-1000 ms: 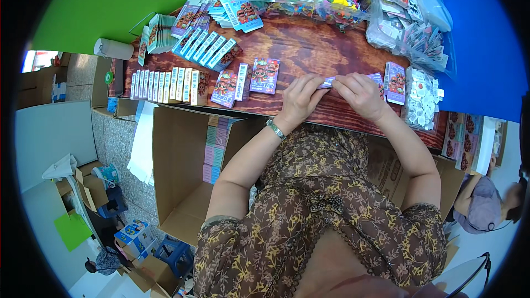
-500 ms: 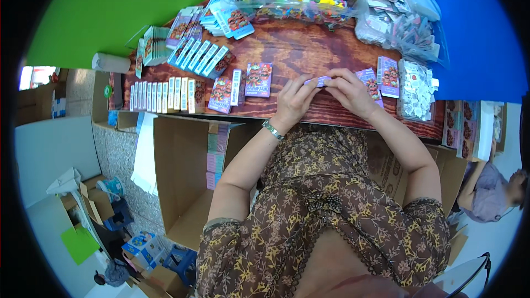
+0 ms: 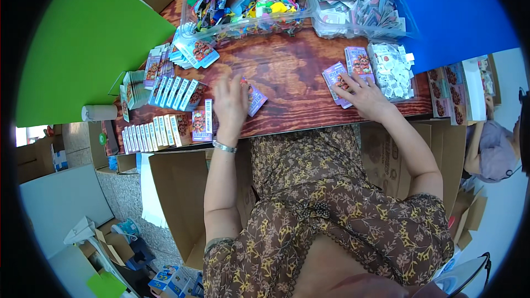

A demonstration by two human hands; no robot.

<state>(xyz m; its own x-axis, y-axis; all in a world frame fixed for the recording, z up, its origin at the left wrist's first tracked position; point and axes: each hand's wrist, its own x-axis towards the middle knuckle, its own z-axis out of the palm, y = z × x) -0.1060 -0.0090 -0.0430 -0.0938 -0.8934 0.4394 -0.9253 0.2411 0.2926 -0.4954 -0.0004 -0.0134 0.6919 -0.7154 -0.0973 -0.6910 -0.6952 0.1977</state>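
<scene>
My left hand (image 3: 231,102) is over the table beside a purple card box (image 3: 255,99), its fingers stretched away from me, a little apart and slightly blurred. Part of that box lies behind the fingers, and I see nothing held. Flat on another purple box (image 3: 334,79) at the right rests my right hand (image 3: 364,98), fingers spread. A further purple box (image 3: 358,58) lies just behind it. Left of my left hand, one purple box (image 3: 199,126) lies face up with a narrow box (image 3: 208,120) on edge against it.
A row of upright boxes (image 3: 149,137) and a leaning blue row (image 3: 175,95) fill the table's left. Fanned blue cards (image 3: 194,51) lie behind. Clear bins of colourful trinkets (image 3: 248,0) and packets (image 3: 359,11) stand at the back. Small white packets (image 3: 391,72) sit right.
My hands have parted from the small purple box they held together. The left has moved left beside a purple box; the right has come down on a purple box. The view has shifted.
</scene>
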